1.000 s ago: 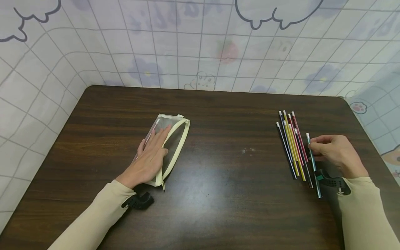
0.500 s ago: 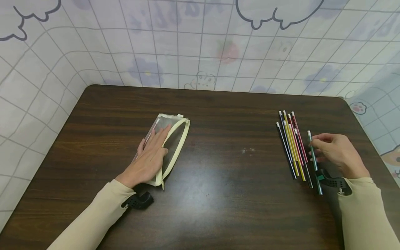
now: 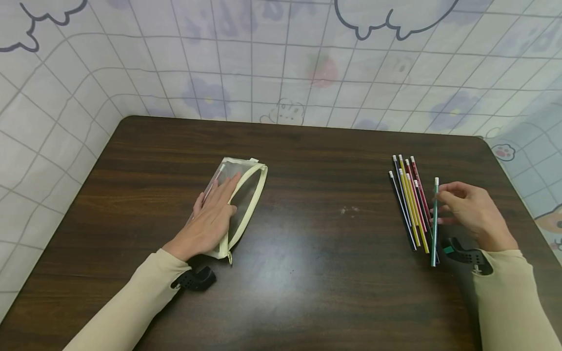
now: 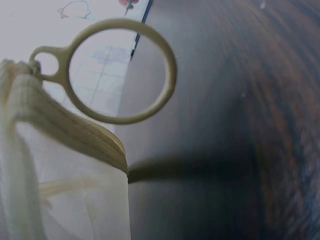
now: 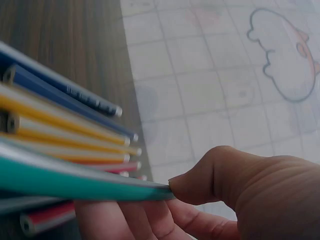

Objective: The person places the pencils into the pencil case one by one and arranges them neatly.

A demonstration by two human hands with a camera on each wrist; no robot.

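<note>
Flat fingers of my left hand (image 3: 210, 219) rest on a see-through zip pencil case (image 3: 252, 202) with cream edging, its mouth gaping toward the right. A pale pencil (image 3: 221, 171) shows inside the case, partly under the hand. In the left wrist view the zip's ring pull (image 4: 170, 75) stands up at the case's corner. Thumb and fingers of my right hand (image 3: 476, 214) pinch a teal pencil (image 3: 435, 234) with a white eraser near its far end. Just left of it several pencils (image 3: 410, 204) in dark blue, yellow, red and black lie side by side, touching or nearly so.
A dark wooden table (image 3: 316, 273) carries everything. Behind it and at both sides hangs a white grid-patterned cloth (image 3: 272, 63), which meets the table's back edge. Black wrist straps (image 3: 195, 279) sit on both forearms.
The right hand has lifted the teal pencil slightly and turned it more upright in view, its near end swinging left over the pile's edge. My left hand stays on the case.
</note>
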